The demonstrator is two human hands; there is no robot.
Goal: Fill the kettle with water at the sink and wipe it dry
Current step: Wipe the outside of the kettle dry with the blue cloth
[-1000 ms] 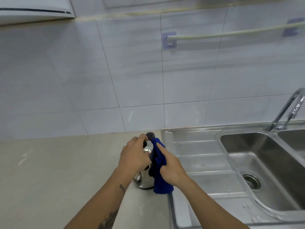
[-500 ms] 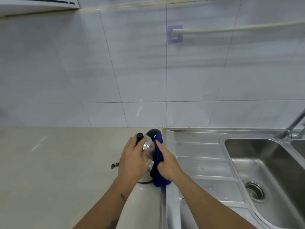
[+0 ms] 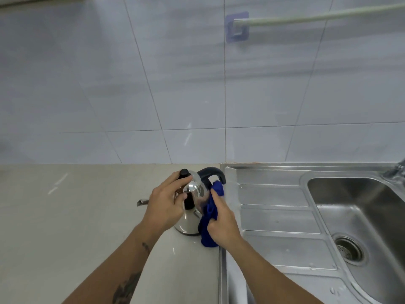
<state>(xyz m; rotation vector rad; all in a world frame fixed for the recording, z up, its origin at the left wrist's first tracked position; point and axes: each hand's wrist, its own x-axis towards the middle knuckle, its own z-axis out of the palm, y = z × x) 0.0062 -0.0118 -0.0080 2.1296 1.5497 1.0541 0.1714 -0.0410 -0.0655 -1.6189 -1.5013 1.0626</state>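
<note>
— So, nearest the camera, what shows?

— 2 bare forearms reach forward from the bottom edge. The left one carries dark tattoo marks and crosses the beige countertop (image 3: pixel 65 216); the right one passes over the steel drainboard (image 3: pixel 278 218) of the sink.

— And the hands?

— The left hand (image 3: pixel 163 207) lies curled over the left side of the kettle (image 3: pixel 190 218), fingers bent around its upper body and fingertips up by the black lid knob (image 3: pixel 183 172), so it grips the kettle itself. The right hand (image 3: pixel 221 220) is closed around a bunched blue cloth (image 3: pixel 209 224), pressing it against the kettle's right side.

— Where does the kettle stand?

— Upright on the countertop, just beside the sink's left edge. It is shiny steel, with a black curved handle (image 3: pixel 211 173) arching over the top. A spout tip (image 3: pixel 141 202) sticks out to the left past the left hand. The cloth hangs down to the counter near the kettle's base and reaches up to just under the handle.

— Farther right?

— The sink basin (image 3: pixel 361 216) with its round drain (image 3: pixel 348 249); a few water drops sit on the steel near it. Part of the faucet (image 3: pixel 395 172) shows at the right edge, blurred.

— And beyond?

— A pale tiled wall (image 3: pixel 175 84), with a rail (image 3: pixel 317 17) fixed by a bluish bracket (image 3: pixel 236 27) near the top.
</note>
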